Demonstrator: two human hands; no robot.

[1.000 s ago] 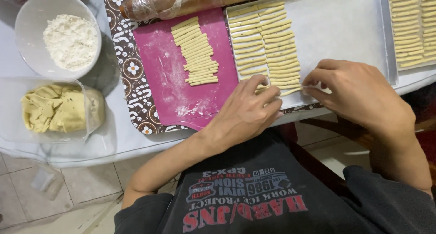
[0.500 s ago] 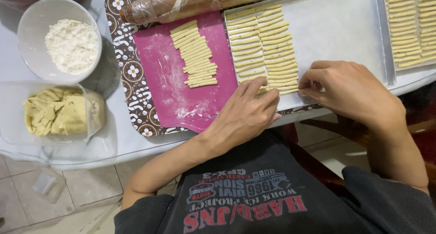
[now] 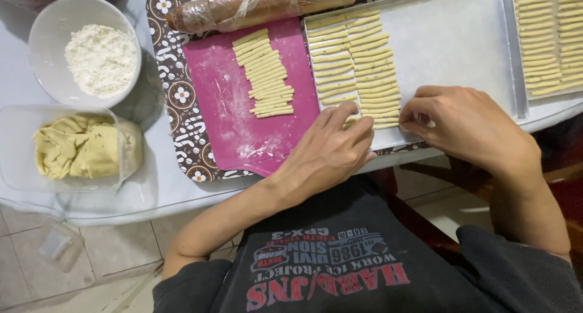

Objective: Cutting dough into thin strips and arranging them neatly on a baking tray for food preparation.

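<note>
My left hand [image 3: 331,147] and my right hand [image 3: 461,121] rest on the near edge of a metal baking tray [image 3: 455,51]. Between their fingertips lies a thin dough stick [image 3: 370,123], the nearest one of two columns of dough sticks [image 3: 358,64] laid in the tray's left part. Both hands pinch at that stick's ends. To the left, a pink cutting mat [image 3: 228,112] carries a pile of cut dough sticks [image 3: 266,82].
A plastic-wrapped rolling pin [image 3: 267,3] lies behind the mat on a patterned tray [image 3: 176,94]. A bowl of flour [image 3: 91,51] and a clear tub of dough [image 3: 79,146] stand at the left. A second filled baking tray [image 3: 549,36] sits at the far right.
The two hands have drawn slightly closer together at the tray's near edge. The view has shifted a little; nothing else moved.
</note>
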